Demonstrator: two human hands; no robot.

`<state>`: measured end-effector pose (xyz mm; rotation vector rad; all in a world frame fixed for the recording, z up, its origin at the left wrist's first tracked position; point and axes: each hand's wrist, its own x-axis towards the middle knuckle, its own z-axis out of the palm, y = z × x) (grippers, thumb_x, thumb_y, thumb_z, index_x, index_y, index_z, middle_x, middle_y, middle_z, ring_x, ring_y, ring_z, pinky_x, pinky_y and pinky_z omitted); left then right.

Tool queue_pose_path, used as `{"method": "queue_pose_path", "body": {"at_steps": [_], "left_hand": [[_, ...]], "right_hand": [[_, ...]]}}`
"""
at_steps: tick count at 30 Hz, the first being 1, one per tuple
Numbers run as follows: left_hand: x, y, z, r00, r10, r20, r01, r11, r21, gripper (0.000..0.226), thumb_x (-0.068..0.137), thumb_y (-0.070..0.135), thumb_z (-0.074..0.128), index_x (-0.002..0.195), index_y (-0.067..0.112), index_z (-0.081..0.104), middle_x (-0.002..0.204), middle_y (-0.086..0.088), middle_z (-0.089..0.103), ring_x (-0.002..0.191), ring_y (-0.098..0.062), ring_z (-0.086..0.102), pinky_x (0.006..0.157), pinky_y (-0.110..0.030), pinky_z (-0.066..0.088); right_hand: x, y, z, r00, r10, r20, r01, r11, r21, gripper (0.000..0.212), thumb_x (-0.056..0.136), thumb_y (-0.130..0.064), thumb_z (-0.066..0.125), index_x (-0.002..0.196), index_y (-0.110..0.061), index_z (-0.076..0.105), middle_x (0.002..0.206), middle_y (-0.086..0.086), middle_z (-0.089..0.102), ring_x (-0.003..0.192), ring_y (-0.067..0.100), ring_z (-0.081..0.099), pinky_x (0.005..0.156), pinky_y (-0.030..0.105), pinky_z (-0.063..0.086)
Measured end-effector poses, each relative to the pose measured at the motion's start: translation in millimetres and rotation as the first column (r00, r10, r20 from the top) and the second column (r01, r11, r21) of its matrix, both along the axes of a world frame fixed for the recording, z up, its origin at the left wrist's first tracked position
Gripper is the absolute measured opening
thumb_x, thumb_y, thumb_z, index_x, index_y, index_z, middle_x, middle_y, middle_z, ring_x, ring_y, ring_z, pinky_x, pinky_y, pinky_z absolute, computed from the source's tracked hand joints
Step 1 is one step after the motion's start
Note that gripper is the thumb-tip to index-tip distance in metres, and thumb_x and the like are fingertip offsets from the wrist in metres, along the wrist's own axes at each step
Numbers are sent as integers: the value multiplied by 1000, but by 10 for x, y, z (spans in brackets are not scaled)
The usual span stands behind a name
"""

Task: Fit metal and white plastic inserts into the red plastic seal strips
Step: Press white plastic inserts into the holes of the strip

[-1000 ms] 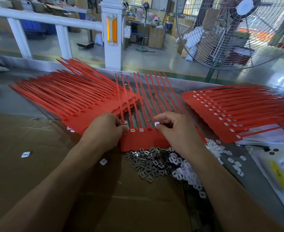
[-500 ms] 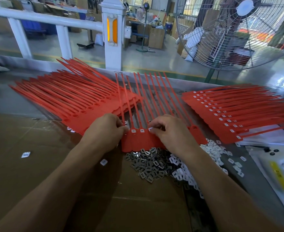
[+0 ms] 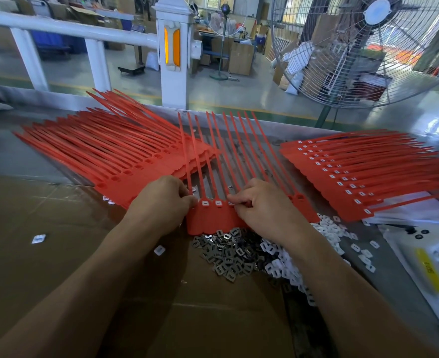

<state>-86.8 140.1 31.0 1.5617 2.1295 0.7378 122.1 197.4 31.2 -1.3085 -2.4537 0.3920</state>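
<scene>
Two red stacks (image 3: 125,161) (image 3: 363,177) flank hands; metal inserts (image 3: 228,254) lie near.

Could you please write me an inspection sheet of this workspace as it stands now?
Surface: brown cardboard sheet over a grey metal bench.
Job's things: red plastic seal strip row in work, two sockets showing white; unfilled red strip stack left; filled red strip stack right; grey metal insert pile; white plastic insert pile.
Clutter: stray white inserts; white bag with yellow label.
Hands: left hand and right hand grip the row.
Cables: nothing seen.
Surroundings: large wire-caged fan; white railing.
</scene>
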Motion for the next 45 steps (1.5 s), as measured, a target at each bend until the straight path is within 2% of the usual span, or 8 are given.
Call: {"method": "queue_pose_path", "body": {"at_steps": [9, 13, 17, 26, 32, 37, 41, 45], "left_hand": [[-13, 3, -28, 1000, 2, -15, -2, 1000, 15, 15, 94, 39, 69, 85, 28, 66, 77, 6, 69, 68, -8, 66, 63, -31, 57], [-20, 8, -32, 1000, 8, -15, -8, 1000, 13, 16, 94, 41, 69, 83, 29, 66, 75, 6, 69, 66, -8, 66, 61, -31, 57], [-30, 18, -44, 1000, 15, -10, -15, 1000, 12, 16, 93, 42, 69, 83, 29, 66, 73, 6, 69, 63, -8, 66, 59, -31, 57], [-22, 16, -46, 1000, 12, -19, -11, 999, 31, 17, 93, 41, 70, 82, 29, 66, 73, 7, 69, 65, -8, 66, 59, -31, 57], [-18, 21, -61, 1000, 15, -14, -15, 1000, 27, 16, 92, 42, 70, 84, 29, 66, 78, 7, 68, 67, -8, 65, 60, -30, 56], [-38, 30, -80, 1000, 16, 4, -17, 1000, 20, 15, 92, 42, 70, 84, 30, 66, 77, 6, 69, 67, -9, 66, 57, -28, 54], [-44, 34, -68, 1000, 14, 7, -14, 1000, 20, 15, 93, 41, 70, 84, 30, 67, 77, 7, 69, 67, -8, 66, 55, -25, 51], [-33, 27, -65, 1000, 8, 16, -8, 1000, 11, 15, 93, 42, 69, 85, 29, 67, 77, 7, 69, 66, -8, 66, 52, -24, 49]], "right_hand": [[-30, -84, 41, 972, -6, 235, -12, 997, 78, 40, 101, -26, 50, 134, -38, 67, 119, 0, 57, 113, 23, 48, 105, 44, 38], [23, -87, 62, 982, 0, 188, -9, 999, 46, 38, 103, -26, 51, 137, -37, 66, 127, -5, 59, 123, 19, 49, 111, 43, 36], [131, -84, 125, 1000, 25, -5, -25, 999, -29, 34, 105, -19, 54, 134, -30, 69, 130, -11, 66, 124, 8, 56, 111, 30, 41], [99, -99, 135, 991, 56, 124, -56, 998, -4, 37, 104, -17, 49, 130, -30, 72, 127, -7, 61, 123, 14, 52, 111, 40, 41], [126, -86, 184, 986, 84, 148, -78, 996, -44, 35, 105, -21, 52, 132, -32, 70, 128, -8, 61, 122, 10, 52, 114, 34, 39], [443, -95, 301, 990, 128, -66, -142, 946, -293, 29, 99, -31, 69, 126, -41, 70, 122, -28, 67, 110, -13, 60, 102, 24, 47], [626, -140, 373, 974, 201, -107, -219, 956, -196, 10, 88, -38, 80, 97, -41, 76, 106, -21, 68, 97, -2, 65, 86, 25, 47], [691, -192, 460, 966, 258, -16, -250, 916, -312, 22, 78, -49, 85, 96, -46, 74, 100, -20, 66, 90, 3, 64, 78, 24, 49]]}}
